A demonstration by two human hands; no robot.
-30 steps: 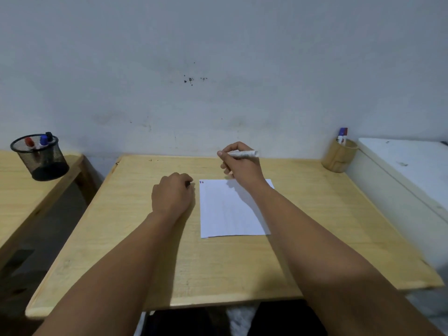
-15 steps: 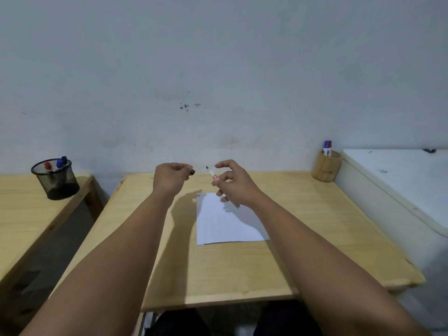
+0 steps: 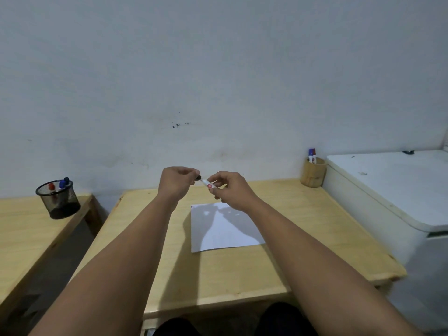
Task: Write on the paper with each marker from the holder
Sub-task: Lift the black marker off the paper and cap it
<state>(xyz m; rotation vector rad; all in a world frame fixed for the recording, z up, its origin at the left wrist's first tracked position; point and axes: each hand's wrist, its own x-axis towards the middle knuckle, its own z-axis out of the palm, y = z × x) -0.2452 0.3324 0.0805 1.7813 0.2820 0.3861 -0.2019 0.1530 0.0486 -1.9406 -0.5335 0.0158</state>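
Desk point(image 3: 242, 275) edges clear; paper point(image 3: 225, 229) central; right hand point(image 3: 230, 190) grips marker point(image 3: 208, 183), left hand point(image 3: 178, 181) pinches cap.

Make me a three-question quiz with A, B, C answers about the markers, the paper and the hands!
1. Where is the black mesh cup?
A. left side table
B. on the paper
C. white chest

2. How many marker caps show in the wooden holder?
A. two
B. five
C. none

3. What are the hands doing?
A. resting flat
B. holding one marker together
C. lifting the paper

Answers: 1 A, it stands on the separate table at left. 2 A, one blue and one red. 3 B, left hand and right hand meet on the marker above the paper.
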